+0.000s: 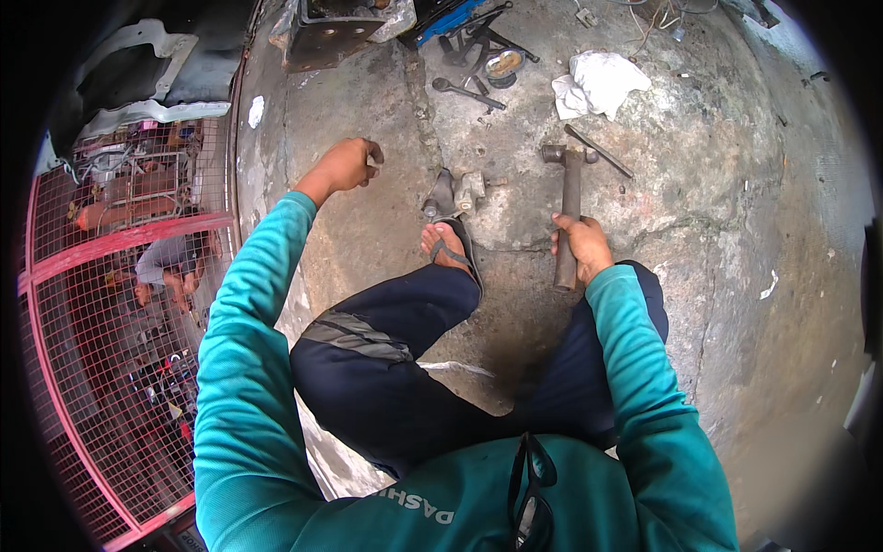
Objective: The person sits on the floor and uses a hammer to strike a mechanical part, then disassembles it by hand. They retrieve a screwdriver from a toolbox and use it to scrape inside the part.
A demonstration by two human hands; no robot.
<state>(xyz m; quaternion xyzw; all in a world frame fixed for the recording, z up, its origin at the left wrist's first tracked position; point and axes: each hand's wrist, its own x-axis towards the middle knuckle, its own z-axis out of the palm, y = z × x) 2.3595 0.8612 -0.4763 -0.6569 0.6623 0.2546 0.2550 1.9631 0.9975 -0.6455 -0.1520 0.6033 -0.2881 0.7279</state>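
The hammer (570, 193) is gripped by the wrapped fingers of the right hand (585, 245), handle pointing forward, while the metal parts (470, 191) before the sandalled foot (451, 248) are placed rightward of the nearer left hand (351, 166), its half-curled, parted fingers seen empty.

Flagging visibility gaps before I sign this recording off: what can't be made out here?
Head view, all four:
Inside of the left hand: hidden by its own curled fingers.
Part of the hammer handle: covered by the right hand.
Far end of the metal block: cut off by the top edge.
What the other person does: too small, behind red mesh.
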